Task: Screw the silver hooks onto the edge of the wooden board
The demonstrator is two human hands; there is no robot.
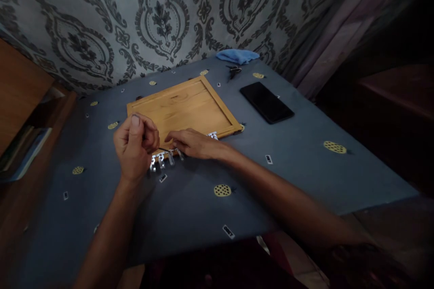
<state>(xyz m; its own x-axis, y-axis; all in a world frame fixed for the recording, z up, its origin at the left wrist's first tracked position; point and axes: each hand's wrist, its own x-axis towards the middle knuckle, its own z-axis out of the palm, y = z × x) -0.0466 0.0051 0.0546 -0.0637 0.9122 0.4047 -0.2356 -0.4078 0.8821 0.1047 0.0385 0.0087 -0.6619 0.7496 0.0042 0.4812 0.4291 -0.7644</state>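
A framed wooden panel [179, 104] lies flat on the table, with shiny metal hooks [161, 160] along its near edge. My left hand [135, 144] is closed in a fist, thumb uppermost, just above the panel's near left corner. From that fist a thin dark strip [164, 149] reaches toward the hooks; whether it is a cord or a rod I cannot tell. My right hand [195, 143] rests over the near edge beside the hooks, index finger stretched out and the other fingertips partly hidden. Another metal hook piece [212, 136] shows behind the right wrist.
A black phone [266, 102] lies right of the panel on the blue patterned tablecloth [257, 189]. Dark-handled scissors [233, 71] and a blue cloth [238, 56] are at the back. A wooden shelf [40, 135] with books stands left; a patterned curtain [162, 18] hangs behind.
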